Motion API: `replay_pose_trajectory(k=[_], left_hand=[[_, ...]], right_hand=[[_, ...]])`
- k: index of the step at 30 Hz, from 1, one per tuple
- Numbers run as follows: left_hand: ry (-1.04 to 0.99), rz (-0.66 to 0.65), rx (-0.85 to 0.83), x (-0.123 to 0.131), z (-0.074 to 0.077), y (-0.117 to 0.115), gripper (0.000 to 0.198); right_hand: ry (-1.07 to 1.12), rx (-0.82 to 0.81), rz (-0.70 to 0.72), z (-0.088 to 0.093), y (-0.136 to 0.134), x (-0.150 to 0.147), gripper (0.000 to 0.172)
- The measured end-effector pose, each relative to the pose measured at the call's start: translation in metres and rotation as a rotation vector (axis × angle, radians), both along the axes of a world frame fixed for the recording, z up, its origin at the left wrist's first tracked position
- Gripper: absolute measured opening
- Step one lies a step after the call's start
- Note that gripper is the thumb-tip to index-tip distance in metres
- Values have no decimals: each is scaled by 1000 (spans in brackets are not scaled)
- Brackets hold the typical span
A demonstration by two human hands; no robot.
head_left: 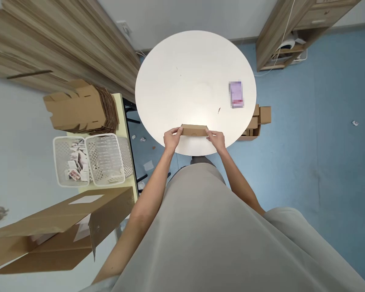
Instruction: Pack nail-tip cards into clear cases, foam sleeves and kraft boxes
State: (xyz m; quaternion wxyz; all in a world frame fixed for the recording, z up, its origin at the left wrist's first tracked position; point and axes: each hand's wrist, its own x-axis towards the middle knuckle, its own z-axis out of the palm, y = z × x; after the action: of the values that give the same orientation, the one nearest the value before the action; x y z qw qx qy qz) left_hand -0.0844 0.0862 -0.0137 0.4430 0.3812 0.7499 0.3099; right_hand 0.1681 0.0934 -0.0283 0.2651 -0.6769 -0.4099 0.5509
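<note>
A small brown cardboard box point(194, 130) is held level just over the near edge of the round white table point(182, 97). My left hand point(171, 139) pinches its left end between thumb and fingers. At the opposite end, my right hand point(216, 140) grips the box the same way. Whether the box touches the tabletop I cannot tell. On the right part of the table lies a blurred pinkish-purple packet point(236, 94), apart from both hands.
To the left, a side table point(119, 109) bears a stack of flattened cardboard boxes point(79, 107) and white plastic baskets point(105, 160). An open large carton point(109, 211) is in front of it. A carton of small boxes point(248, 138) stands on the floor to the right.
</note>
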Motion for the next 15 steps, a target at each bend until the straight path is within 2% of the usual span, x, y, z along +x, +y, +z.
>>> replay_pose_trajectory(k=[3, 5, 9, 15], left_hand=[[13, 67, 18, 27, 12, -22, 47], [5, 75, 53, 52, 15, -41, 57], [2, 112, 169, 106, 16, -77, 79], [-3, 136, 245, 177, 17, -108, 85]], right_hand=[[59, 49, -82, 6, -22, 15, 61], [49, 93, -95, 12, -38, 26, 64], [-44, 181, -56, 30, -69, 55, 68], [-107, 288, -45, 57, -111, 110, 68]])
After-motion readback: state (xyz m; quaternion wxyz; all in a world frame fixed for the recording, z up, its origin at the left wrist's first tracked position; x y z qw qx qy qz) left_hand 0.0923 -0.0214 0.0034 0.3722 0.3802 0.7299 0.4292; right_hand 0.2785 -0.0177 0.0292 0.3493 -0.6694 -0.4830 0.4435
